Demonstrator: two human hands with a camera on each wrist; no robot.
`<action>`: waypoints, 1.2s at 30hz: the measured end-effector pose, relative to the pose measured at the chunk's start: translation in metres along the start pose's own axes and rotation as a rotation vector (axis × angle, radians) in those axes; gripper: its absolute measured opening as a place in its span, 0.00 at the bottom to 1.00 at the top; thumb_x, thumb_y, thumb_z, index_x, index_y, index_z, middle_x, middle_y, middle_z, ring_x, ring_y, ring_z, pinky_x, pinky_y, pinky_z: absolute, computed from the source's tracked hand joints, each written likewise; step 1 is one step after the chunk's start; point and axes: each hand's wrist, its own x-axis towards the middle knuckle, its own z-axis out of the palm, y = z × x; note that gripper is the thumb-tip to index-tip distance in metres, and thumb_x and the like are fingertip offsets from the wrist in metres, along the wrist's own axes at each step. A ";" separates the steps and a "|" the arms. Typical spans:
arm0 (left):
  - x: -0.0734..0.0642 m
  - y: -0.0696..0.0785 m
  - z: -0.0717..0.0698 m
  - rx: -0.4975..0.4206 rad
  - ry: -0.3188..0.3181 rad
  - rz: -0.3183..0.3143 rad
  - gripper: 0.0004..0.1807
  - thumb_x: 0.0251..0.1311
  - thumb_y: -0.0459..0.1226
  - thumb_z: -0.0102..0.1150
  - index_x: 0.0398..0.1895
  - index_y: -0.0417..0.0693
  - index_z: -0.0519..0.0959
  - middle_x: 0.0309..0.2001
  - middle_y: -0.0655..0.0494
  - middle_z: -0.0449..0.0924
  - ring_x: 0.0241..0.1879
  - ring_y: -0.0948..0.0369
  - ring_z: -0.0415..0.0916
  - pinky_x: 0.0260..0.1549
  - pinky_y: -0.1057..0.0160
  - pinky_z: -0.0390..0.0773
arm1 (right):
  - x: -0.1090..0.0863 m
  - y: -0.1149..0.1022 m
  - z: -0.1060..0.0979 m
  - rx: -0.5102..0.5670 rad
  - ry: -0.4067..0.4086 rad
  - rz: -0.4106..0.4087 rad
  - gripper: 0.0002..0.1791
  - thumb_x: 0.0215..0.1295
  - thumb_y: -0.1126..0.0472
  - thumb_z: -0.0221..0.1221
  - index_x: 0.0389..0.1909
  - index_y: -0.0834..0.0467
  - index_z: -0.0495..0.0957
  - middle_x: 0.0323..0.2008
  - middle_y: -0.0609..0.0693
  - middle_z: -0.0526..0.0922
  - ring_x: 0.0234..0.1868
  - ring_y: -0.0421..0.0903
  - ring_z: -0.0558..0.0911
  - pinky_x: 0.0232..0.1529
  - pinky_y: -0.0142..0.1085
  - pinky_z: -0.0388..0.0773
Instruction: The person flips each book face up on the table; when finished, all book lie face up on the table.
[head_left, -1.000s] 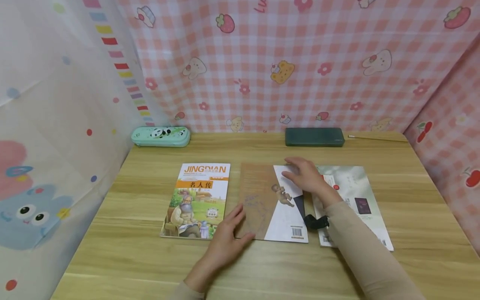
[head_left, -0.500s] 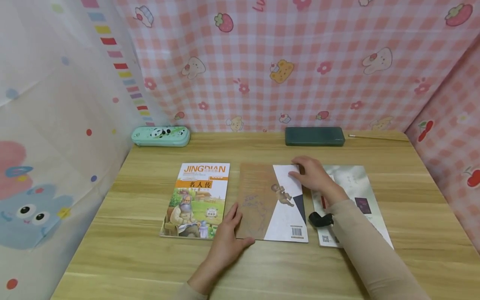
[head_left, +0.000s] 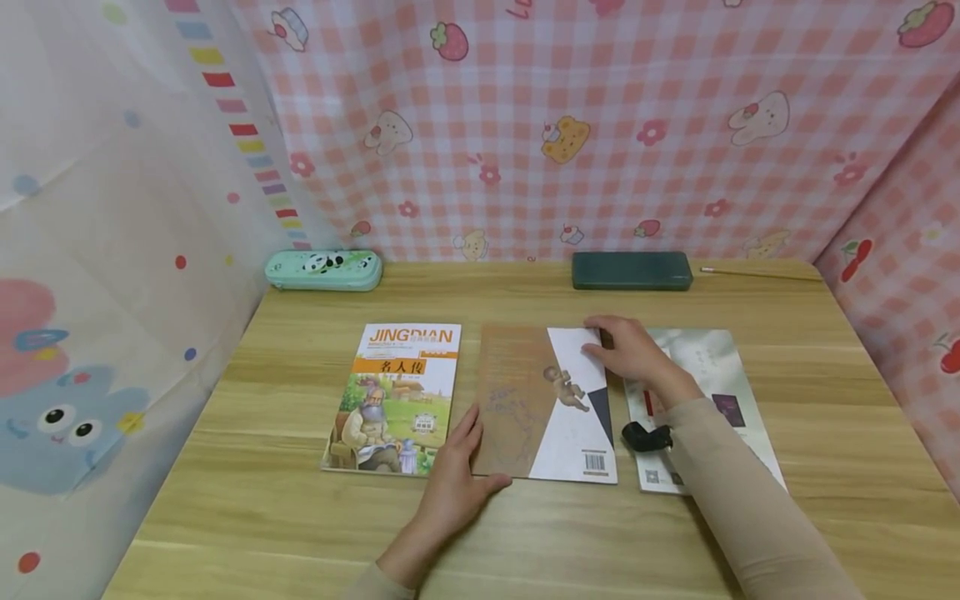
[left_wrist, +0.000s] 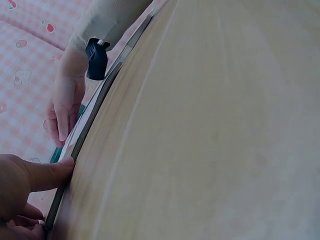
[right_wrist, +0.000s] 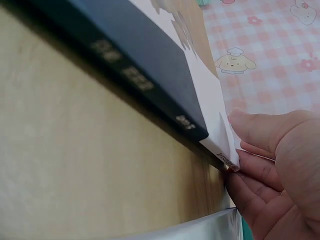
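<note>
A brown-and-white book [head_left: 510, 400] with a baby figure lies back cover up in the middle of the table. My left hand [head_left: 450, 479] holds its near left corner, fingers along the left side and thumb at the near edge. The left wrist view shows that thumb [left_wrist: 55, 172] against the book's edge. At the far right corner, my right hand [head_left: 633, 358] pinches the book; in the right wrist view its fingertips meet the corner beside the dark spine [right_wrist: 135, 75]. The right wrist bears a black device [head_left: 647, 437].
To the left lies a book with a bearded man [head_left: 397, 400] on its cover. A pale green book [head_left: 720, 367] lies partly beneath the right forearm. Along the back are a mint panda pencil case [head_left: 324, 271], a dark green case [head_left: 632, 272] and a pencil [head_left: 761, 273].
Over the last second my right hand has shifted right, from over the cover's upper part to the book's far right corner. The left hand stays at the near left corner.
</note>
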 end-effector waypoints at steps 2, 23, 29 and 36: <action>-0.001 -0.001 0.001 0.022 -0.007 0.020 0.48 0.48 0.37 0.80 0.69 0.25 0.65 0.77 0.38 0.55 0.74 0.43 0.56 0.72 0.47 0.59 | -0.001 0.000 0.000 0.005 -0.001 -0.001 0.24 0.68 0.63 0.64 0.62 0.67 0.76 0.62 0.66 0.77 0.65 0.63 0.74 0.69 0.56 0.68; -0.004 -0.006 0.001 0.117 -0.065 0.099 0.44 0.61 0.43 0.70 0.73 0.27 0.61 0.77 0.38 0.54 0.77 0.44 0.51 0.74 0.46 0.54 | -0.004 0.007 -0.007 0.163 0.032 0.056 0.20 0.72 0.74 0.49 0.60 0.63 0.80 0.62 0.62 0.78 0.62 0.61 0.77 0.62 0.56 0.76; -0.005 -0.006 0.001 0.118 -0.066 0.109 0.44 0.62 0.43 0.69 0.73 0.28 0.60 0.78 0.39 0.53 0.77 0.45 0.50 0.74 0.46 0.54 | -0.007 0.013 -0.011 0.203 -0.022 0.008 0.23 0.70 0.76 0.53 0.65 0.64 0.76 0.65 0.63 0.75 0.62 0.61 0.78 0.61 0.54 0.77; -0.005 -0.006 0.000 0.111 -0.063 0.127 0.44 0.61 0.41 0.70 0.73 0.26 0.60 0.77 0.38 0.54 0.77 0.44 0.51 0.74 0.45 0.54 | -0.007 0.013 -0.021 0.239 -0.081 -0.027 0.30 0.65 0.77 0.61 0.69 0.63 0.72 0.67 0.62 0.74 0.62 0.59 0.79 0.60 0.50 0.78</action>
